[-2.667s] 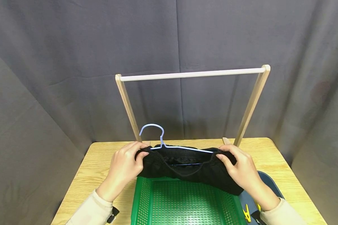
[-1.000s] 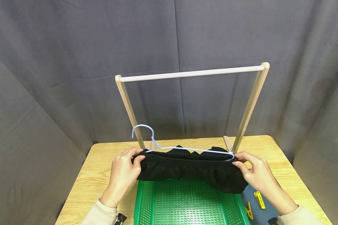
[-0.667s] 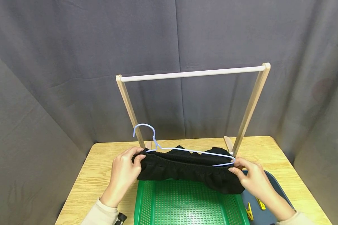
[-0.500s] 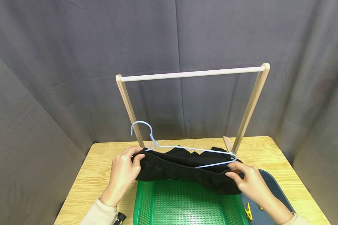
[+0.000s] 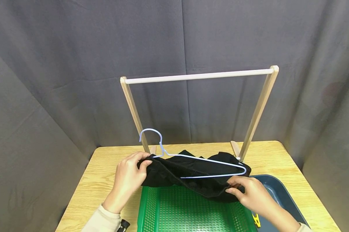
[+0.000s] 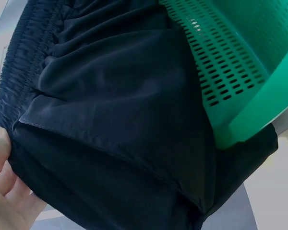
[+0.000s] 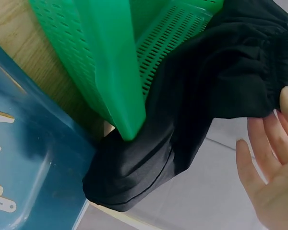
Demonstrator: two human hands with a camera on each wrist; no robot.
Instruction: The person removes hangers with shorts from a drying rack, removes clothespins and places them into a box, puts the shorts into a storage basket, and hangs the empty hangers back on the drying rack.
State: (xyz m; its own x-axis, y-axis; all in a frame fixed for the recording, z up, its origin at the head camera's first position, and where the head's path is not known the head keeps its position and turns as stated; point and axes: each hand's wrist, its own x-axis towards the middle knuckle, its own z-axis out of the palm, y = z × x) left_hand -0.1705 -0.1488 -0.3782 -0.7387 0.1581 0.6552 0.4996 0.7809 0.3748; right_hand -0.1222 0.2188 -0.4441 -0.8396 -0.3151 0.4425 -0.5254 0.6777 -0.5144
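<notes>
Two pale sleeves [image 5: 103, 220] enter from the near edge, a dark strap [image 5: 123, 225] showing beside the left one. Just beyond is one green perforated basket [image 5: 145, 209]; to its right is one dark blue tray [image 5: 279, 190] with a yellow clip [image 5: 255, 219] in it. The right wrist view shows at least two clips there.

One pair of black shorts [image 5: 194, 169], as the garment seems to be, is held up at the basket's far end. The left hand [image 5: 131, 169] pinches one end of the elastic waistband between thumb and fingers; whether it also grips the hanger cannot be told. The right hand [image 5: 251, 193] pinches the waistband's near edge, drawing the opening wide.

One pale-blue hanger [image 5: 212, 176] lies across that opening. The work looks partly done: its left end runs under the cloth by the left hand, while its right end lies exposed and seems not yet tucked in. Its hook is on no rail.

Farther off, on the one wooden table [image 5: 107, 167], stands one rack [image 5: 199, 76]: two uprights, one white rail. Grey curtain [image 5: 174, 38] closes the back.
</notes>
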